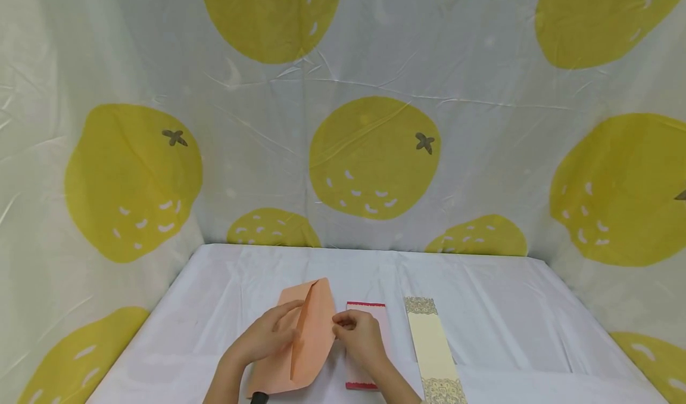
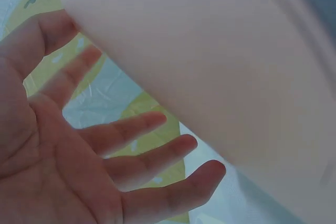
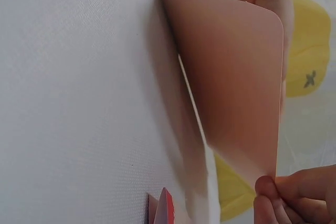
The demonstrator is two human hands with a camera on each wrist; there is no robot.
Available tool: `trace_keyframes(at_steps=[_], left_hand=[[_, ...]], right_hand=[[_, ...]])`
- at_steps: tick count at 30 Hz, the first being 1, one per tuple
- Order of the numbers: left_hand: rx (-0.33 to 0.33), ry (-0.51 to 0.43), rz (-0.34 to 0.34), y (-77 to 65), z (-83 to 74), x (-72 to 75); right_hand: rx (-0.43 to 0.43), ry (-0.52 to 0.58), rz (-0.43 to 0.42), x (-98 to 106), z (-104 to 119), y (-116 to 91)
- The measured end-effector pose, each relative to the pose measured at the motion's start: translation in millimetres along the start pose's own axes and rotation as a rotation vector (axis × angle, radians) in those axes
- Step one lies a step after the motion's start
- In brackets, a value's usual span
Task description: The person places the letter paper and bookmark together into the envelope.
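Note:
A peach-coloured envelope lies slanted on the table, its long flap raised away from the body. My right hand pinches the flap's outer edge between thumb and fingertips; the right wrist view shows this grip at the lower corner of the flap. Over the envelope's left part is my left hand, with fingers loosely spread. In the left wrist view, one fingertip of the left hand touches the paper's edge, while the other fingers are spread beside it.
Partly behind my right forearm lies a pink card with red edges. Farther right is a cream strip with lace-patterned ends. A white cloth covers the table, and a fruit-printed curtain surrounds it.

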State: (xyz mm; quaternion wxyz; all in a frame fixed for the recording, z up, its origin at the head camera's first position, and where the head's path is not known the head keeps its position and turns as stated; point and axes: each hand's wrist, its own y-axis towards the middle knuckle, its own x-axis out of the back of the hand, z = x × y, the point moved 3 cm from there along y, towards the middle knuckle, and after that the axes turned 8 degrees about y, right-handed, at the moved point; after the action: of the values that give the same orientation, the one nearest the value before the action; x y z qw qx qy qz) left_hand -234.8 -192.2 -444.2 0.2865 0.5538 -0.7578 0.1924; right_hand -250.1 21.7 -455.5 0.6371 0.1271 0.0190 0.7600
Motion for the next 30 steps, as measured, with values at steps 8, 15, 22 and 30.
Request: trace_keyframes(at_steps=[8, 15, 22, 30], left_hand=[[-0.08, -0.007, 0.046, 1.9, 1.1, -1.6], [-0.06, -0.031, 0.048, 0.3, -0.6, -0.7], [-0.047, -0.024, 0.037, -1.2, 0.1, 0.4], [-0.027, -0.009, 0.037, 0.0, 2.7, -2.5]], right_hand=[[0.007, 0.017, -0.002, 2.1, 1.4, -1.5], [-0.004, -0.003, -0.009, 2.7, 0.9, -2.6], [-0.029, -0.032, -0.018, 2.4, -3.4, -2.8], [-0.035, 0.017, -0.016, 2.2, -6.3, -2.2]])
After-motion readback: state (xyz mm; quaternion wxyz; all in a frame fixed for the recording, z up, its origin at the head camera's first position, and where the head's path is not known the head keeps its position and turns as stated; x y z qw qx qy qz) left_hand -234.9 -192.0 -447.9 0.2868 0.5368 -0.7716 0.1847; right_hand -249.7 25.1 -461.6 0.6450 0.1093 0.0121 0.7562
